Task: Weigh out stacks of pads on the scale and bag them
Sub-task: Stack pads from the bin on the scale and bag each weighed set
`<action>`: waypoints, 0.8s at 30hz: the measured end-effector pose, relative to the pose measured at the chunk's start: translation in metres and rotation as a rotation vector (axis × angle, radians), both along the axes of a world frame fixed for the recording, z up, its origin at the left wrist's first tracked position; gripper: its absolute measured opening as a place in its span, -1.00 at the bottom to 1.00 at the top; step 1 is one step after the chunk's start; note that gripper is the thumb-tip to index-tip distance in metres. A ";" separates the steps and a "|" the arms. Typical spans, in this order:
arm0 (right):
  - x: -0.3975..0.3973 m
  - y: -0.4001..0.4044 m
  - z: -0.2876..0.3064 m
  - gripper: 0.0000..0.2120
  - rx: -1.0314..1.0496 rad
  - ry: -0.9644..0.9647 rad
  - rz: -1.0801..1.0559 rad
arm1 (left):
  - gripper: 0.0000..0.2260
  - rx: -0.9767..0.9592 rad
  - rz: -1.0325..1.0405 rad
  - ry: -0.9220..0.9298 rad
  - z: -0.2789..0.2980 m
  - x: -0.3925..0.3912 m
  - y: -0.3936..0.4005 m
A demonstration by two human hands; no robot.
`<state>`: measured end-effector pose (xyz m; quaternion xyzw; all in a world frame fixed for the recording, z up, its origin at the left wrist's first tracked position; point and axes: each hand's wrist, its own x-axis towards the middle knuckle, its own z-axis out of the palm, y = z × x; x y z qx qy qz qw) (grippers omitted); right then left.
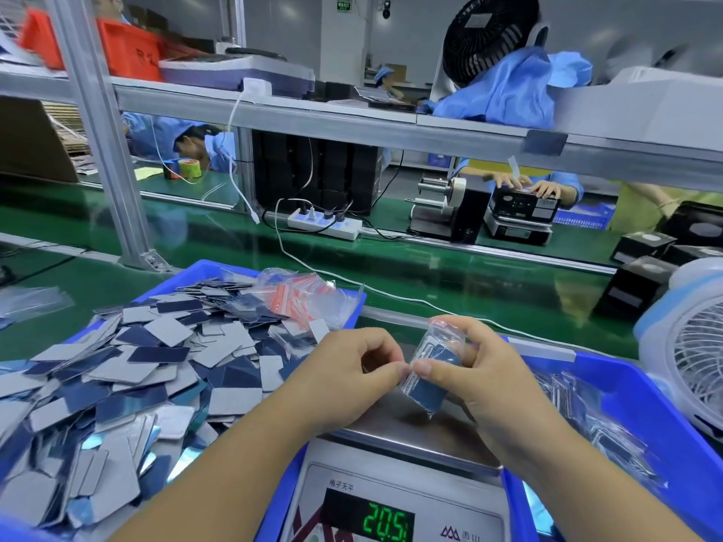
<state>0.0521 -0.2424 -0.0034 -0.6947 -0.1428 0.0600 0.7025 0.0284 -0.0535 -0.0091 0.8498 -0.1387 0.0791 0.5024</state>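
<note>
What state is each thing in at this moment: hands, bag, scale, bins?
left hand: pinching the bag's edge
right hand: holding the bag
bag: clear, holds a stack of blue pads, tilted, lower corner touching the scale pan
scale: on, display lit green
left bin: heaped with loose pads and empty bags
right bin: holds filled bags

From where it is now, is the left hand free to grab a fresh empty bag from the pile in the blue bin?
Probably not yet: the left hand pinches the filled bag with the right hand. The path to the empty bags looks open.
</note>
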 end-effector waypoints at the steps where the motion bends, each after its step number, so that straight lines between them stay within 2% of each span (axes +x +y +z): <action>1: 0.000 0.000 0.000 -0.51 0.012 0.009 0.017 | -0.89 -0.026 0.003 0.000 0.000 0.000 0.000; 8: -0.001 -0.003 0.001 -0.52 0.043 0.039 0.098 | -0.85 -0.086 0.074 0.002 -0.001 0.000 0.000; 11: -0.002 -0.002 0.001 -0.53 0.059 0.026 0.062 | -0.93 -0.123 0.063 0.031 0.000 0.001 -0.001; 13: -0.001 -0.002 0.001 -0.53 0.099 0.019 0.014 | -0.98 -0.209 0.026 0.085 0.001 0.001 -0.001; 16: -0.002 -0.002 0.002 -0.51 0.220 0.016 -0.001 | -0.88 -0.387 -0.075 0.179 0.001 -0.001 -0.002; 19: -0.005 -0.002 0.005 -0.45 0.312 0.042 0.046 | -0.81 -0.393 -0.085 0.122 0.002 -0.001 -0.003; 22: -0.005 -0.003 0.005 -0.36 0.293 0.038 0.053 | -0.79 -0.394 -0.002 0.053 0.000 0.001 -0.003; 24: -0.007 -0.002 0.005 -0.39 0.263 0.012 0.025 | -0.81 -0.396 0.039 0.032 0.000 0.001 -0.003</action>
